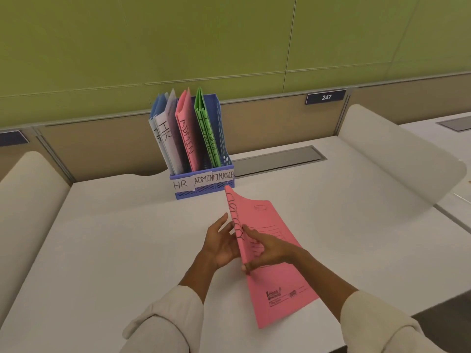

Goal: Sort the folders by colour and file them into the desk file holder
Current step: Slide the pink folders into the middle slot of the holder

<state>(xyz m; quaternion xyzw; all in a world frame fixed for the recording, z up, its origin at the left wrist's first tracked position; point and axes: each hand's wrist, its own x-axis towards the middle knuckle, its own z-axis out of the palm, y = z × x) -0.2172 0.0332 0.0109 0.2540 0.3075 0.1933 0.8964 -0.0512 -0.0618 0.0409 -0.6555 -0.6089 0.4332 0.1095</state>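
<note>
A pink folder is tilted up off the white desk, its spine raised toward the holder. My left hand supports the spine side from the left, fingers spread against it. My right hand pinches the folder's cover from the right. The blue desk file holder stands at the back, labelled HR, ADMIN and FINANCE. In it stand blue folders on the left, one pink folder marked ADMIN in the middle, and green folders on the right.
The white desk reaches a tan partition at the back. Frosted curved dividers stand at the right and left sides. A grey cable hatch lies right of the holder. A plate reading 247 sits on the partition.
</note>
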